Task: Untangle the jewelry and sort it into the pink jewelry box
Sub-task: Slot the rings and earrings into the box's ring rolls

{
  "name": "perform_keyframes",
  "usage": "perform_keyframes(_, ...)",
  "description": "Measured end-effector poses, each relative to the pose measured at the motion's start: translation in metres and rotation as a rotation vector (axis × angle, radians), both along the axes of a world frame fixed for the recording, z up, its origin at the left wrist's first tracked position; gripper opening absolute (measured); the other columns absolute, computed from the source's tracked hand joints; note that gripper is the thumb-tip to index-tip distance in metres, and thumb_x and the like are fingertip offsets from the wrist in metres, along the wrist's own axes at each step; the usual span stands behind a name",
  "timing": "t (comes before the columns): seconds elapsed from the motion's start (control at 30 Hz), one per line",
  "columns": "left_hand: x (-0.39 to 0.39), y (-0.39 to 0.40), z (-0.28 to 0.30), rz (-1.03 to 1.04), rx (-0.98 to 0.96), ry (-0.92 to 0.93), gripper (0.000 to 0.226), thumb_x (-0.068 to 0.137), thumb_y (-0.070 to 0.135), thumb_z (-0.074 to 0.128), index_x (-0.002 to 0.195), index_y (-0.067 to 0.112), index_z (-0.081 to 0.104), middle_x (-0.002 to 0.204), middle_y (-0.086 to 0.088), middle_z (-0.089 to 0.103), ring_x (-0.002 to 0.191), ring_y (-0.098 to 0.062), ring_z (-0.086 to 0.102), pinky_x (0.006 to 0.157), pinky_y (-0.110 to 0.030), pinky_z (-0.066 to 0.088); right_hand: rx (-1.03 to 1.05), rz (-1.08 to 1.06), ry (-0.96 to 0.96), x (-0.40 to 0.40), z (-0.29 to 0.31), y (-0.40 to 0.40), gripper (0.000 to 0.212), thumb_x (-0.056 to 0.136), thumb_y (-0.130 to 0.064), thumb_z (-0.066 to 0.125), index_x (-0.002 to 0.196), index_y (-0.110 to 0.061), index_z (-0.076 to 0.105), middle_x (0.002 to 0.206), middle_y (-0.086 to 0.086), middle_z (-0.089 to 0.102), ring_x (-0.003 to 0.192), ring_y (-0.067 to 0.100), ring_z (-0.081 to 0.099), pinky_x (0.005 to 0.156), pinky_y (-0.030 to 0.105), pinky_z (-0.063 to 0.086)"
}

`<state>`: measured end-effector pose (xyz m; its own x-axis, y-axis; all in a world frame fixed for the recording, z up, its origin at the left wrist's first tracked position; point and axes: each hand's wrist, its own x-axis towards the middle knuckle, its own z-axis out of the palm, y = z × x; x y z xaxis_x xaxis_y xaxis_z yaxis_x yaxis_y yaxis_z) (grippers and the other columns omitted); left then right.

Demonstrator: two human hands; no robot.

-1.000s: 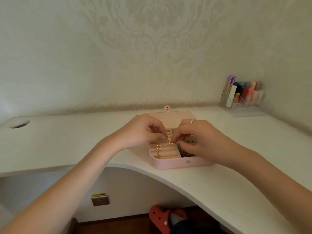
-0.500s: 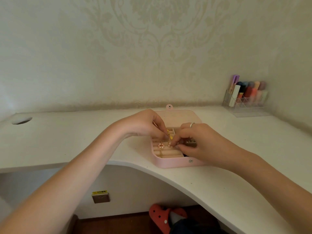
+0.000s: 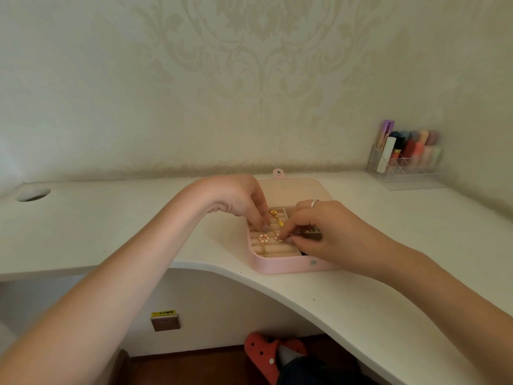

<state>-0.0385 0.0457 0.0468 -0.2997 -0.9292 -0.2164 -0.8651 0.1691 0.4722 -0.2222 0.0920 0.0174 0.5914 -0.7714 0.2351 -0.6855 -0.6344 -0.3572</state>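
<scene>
The pink jewelry box lies open at the desk's front edge, lid flat behind it. On its beige ring rolls rests a pearl flower piece on a gold chain. A gold chain with a small gold charm runs across the rolls between my hands. My left hand reaches down from the left, fingertips pressing on the rolls by the chain. My right hand, a ring on one finger, covers the box's right compartments and pinches a small pearl-like piece at the chain's near end. Dark items under it are mostly hidden.
The white desk curves inward at the front. A clear organiser with lipsticks and tubes stands at the back right corner. A cable hole sits far left. Below are a wall socket and a red clog.
Both hands have dropped lower into the box. The gold chain, held up between the fingertips a second ago, is now laid down across the ring rolls.
</scene>
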Motion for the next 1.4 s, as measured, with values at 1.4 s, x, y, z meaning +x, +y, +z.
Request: perform_keyframes(1.4, 0.026, -0.019, -0.019, 0.355, -0.103, 0.037, 0.038, 0.093, 0.040, 0.051, 0.076, 0.006, 0.056, 0.068, -0.007, 0.059, 0.057, -0.018, 0.055, 0.052, -0.026, 0.050, 0.202, -0.491, -0.273, -0.045, -0.028, -0.054, 0.038, 0.097, -0.033, 0.044, 0.099, -0.006, 0.069, 0.092, 0.012, 0.068, 0.080, 0.018, 0.055, 0.070, 0.031, 0.037)
